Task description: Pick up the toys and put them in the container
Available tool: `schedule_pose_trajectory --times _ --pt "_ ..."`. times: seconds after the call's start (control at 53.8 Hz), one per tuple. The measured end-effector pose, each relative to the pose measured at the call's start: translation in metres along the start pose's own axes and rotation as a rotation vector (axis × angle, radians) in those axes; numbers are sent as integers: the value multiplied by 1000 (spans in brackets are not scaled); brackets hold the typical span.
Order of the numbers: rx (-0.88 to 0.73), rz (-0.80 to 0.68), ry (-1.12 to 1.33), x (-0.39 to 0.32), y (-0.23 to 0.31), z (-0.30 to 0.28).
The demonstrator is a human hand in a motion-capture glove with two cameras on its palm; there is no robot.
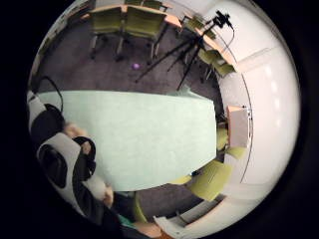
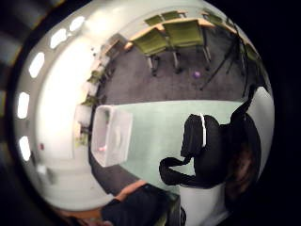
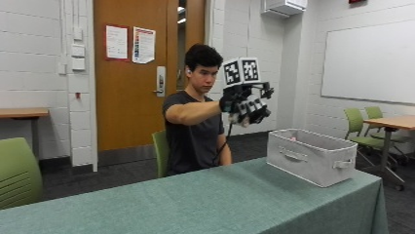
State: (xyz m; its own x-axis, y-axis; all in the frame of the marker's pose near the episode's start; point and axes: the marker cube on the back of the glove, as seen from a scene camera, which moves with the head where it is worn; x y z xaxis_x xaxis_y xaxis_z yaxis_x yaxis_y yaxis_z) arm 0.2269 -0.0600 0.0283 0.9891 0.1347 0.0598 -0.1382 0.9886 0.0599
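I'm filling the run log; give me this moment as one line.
right hand: raised above table, nothing visibly held | container: on table, pink item inside | toys on table: none visible

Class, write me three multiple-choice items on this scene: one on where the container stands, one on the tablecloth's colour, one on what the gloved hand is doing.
1. Where does the container stand?
A. on the floor
B. on the table, near one end
C. on a chair

2. What colour is the tablecloth?
A. green
B. red
C. white

3. How is the gloved right hand?
A. pressed flat on the table
B. inside the container
C. raised in the air above the table

Key: 1 B, the container sits on the cloth by the table's end. 2 A, the cloth is green. 3 C, the hand is held up, clear of the table.
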Motion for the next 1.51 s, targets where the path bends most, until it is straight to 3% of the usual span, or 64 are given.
schedule_pose_trajectory --times 0.242,0.465,0.595,0.688,0.836,1.041,1.19,1.506 --pt "63 -281 -49 -197 -1 -59" --pt "44 -513 -107 -361 13 -51" --pt "25 -580 -88 -430 26 -27" --pt "-22 -485 -126 -479 36 -9" --pt "-109 -660 -22 -485 44 16" --pt "-382 -516 -122 -472 49 28" --pt "-347 -509 46 -418 44 25" --pt "-226 -421 146 -265 74 13"
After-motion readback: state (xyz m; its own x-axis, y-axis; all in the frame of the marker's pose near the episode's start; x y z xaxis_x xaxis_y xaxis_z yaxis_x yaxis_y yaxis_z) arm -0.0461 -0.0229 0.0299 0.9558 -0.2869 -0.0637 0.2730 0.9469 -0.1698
